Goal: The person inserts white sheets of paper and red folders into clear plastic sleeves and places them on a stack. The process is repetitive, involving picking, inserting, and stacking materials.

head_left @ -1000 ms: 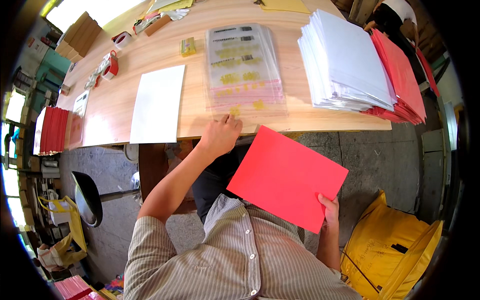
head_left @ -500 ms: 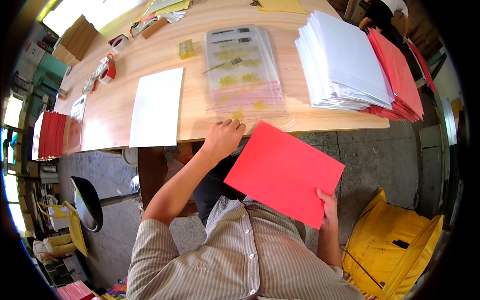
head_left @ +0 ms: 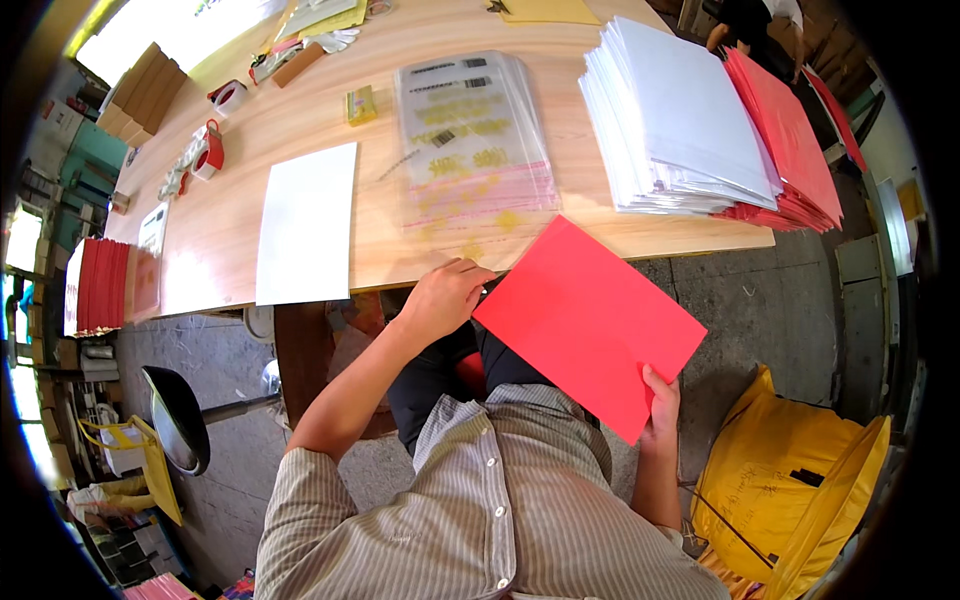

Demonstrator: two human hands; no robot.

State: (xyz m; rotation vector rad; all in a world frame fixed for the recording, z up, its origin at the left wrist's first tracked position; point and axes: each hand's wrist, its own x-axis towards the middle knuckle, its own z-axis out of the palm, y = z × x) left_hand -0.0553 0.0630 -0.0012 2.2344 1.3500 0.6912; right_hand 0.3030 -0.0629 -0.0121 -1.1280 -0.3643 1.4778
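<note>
A flat red rectangular sheet or board [head_left: 590, 325] is tilted over my lap, its far corner at the table's front edge. My right hand [head_left: 660, 400] is closed on its near right edge, thumb on top. By its left corner, at the table edge, my left hand [head_left: 445, 300] has its fingers bent together; a small pale spot shows at the fingertips, and what they hold, if anything, is hidden. Beyond my left hand lies a stack of clear plastic bags [head_left: 475, 140] with yellow print and a pink strip. A white sheet [head_left: 307, 225] lies left of them.
Stacked white boards or envelopes [head_left: 680, 120] and red ones [head_left: 785, 140] stand at the table's right. Tape rolls [head_left: 208, 152], a small yellow packet [head_left: 360, 105] and brown boxes [head_left: 143, 95] are farther left. A yellow bag [head_left: 790, 480] is at my right, a black stool [head_left: 175, 420] at left.
The red sheet has shifted rightward and slightly away from me, with my right hand on it. My left hand has come off the tabletop toward me, its fingers now beside the sheet's left corner.
</note>
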